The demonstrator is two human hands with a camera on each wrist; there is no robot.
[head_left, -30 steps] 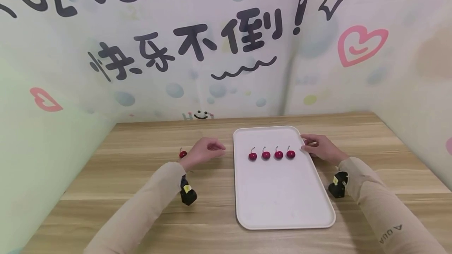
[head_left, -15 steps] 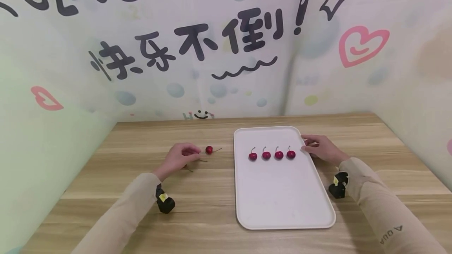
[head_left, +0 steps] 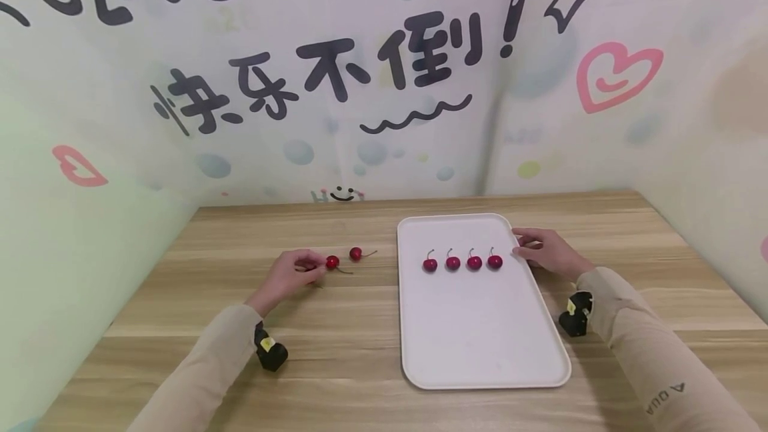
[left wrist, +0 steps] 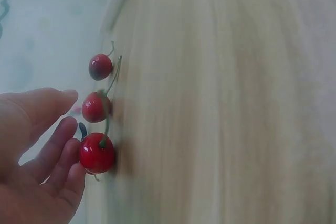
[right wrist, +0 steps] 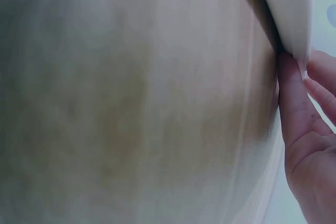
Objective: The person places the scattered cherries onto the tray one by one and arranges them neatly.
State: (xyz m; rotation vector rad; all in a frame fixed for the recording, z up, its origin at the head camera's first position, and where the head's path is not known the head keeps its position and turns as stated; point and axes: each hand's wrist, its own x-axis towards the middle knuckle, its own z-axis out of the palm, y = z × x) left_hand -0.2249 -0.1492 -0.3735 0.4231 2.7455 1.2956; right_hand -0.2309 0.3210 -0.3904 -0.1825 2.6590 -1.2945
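My left hand (head_left: 289, 276) hovers low over the left part of the table, beside a short row of loose stemmed cherries. Two of these show in the head view, a middle cherry (head_left: 332, 262) and a farther cherry (head_left: 356, 254); the third is mostly behind my fingers. In the left wrist view, the nearest cherry (left wrist: 97, 153) sits right at my fingertips, with thumb and fingers spread apart. My right hand (head_left: 551, 254) pinches the right rim of a white rectangular tray (head_left: 480, 332), thumb (right wrist: 295, 103) on one side and fingers on the other.
Several cherries (head_left: 453, 263) stand in a row across the tray's far half, stems up. The wooden table (head_left: 354, 352) ends at a printed wall (head_left: 300, 145) at the back. A wrist camera (head_left: 271, 352) hangs under the left sleeve.
My left hand has moved left from near the tray, past the loose cherries, bringing two of them into view. The right hand and the tray have stayed put.
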